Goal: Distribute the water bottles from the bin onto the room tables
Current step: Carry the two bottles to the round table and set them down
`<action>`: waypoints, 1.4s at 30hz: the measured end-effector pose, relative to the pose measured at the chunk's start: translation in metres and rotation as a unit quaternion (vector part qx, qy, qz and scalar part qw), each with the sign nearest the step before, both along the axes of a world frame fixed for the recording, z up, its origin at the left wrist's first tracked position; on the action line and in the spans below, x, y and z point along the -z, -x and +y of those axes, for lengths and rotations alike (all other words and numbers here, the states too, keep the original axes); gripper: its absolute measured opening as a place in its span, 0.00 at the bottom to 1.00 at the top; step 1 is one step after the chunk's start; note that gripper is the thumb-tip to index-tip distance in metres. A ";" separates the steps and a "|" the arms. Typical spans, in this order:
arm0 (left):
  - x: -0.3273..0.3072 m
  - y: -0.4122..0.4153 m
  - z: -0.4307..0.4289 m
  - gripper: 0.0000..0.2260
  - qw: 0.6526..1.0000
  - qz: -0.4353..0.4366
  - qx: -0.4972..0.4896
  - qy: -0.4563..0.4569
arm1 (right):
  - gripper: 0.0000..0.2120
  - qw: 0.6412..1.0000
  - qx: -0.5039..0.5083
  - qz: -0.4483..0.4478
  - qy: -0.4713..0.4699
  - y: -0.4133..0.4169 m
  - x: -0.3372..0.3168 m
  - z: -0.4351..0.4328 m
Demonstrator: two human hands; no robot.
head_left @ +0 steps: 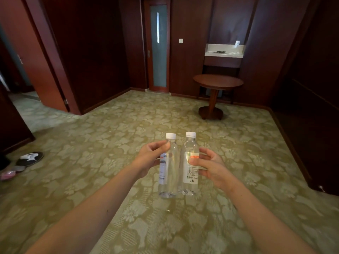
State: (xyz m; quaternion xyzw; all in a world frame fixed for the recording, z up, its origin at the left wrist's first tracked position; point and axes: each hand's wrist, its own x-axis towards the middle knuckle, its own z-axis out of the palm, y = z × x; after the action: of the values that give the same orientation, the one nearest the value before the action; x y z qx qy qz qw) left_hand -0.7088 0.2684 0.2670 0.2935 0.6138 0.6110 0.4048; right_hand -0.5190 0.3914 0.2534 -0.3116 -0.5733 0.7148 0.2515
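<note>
The left grip [150,159] is clamped on the left bottle [171,174]. Its thumb and fingers curl round the upper part, and the fingertips [166,146] meet just under the neck. The right grip [211,168] is clamped on the right bottle [191,180]. Its thumb lies across the orange band of the label and its fingers wrap round the far side. Neither grip is spread any wider than the bottle it holds.

Both bottles are clear with white caps and stand upright. They are held side by side, in front of the person and above the carpet [113,125], and their sides touch or nearly touch; I cannot tell which. The left bottle's label faces left, so only its edge shows. The right bottle's label faces the camera.

Farther into the room, ahead and to the right, a round tabletop [218,81] on a single pedestal stands well apart from the bottles. Behind it, a white tabletop [224,54] sits in a wall niche and carries a few small items too small to make out. A narrow door [158,46] with a frosted pane is in the far wall. A dark shoe [30,158] lies on the carpet at the left edge.
</note>
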 end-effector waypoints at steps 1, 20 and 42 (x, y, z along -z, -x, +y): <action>0.001 0.011 0.017 0.17 1.000 -0.004 -0.008 0.000 | 0.31 1.000 -0.004 -0.005 -0.002 0.010 0.001 0.018; 0.013 0.273 0.435 0.17 0.998 -0.017 0.055 0.004 | 0.26 0.998 0.052 -0.033 -0.013 0.253 0.009 0.405; 0.017 0.416 0.975 0.40 0.998 -0.015 0.050 -0.027 | 0.26 0.998 0.037 -0.042 -0.042 0.395 -0.004 0.945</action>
State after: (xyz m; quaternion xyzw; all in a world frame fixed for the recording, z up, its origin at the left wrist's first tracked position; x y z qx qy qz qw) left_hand -1.1244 1.2430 0.2500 0.3254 0.5759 0.6104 0.4358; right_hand -0.9143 1.3367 0.2578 -0.3517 -0.6013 0.6662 0.2665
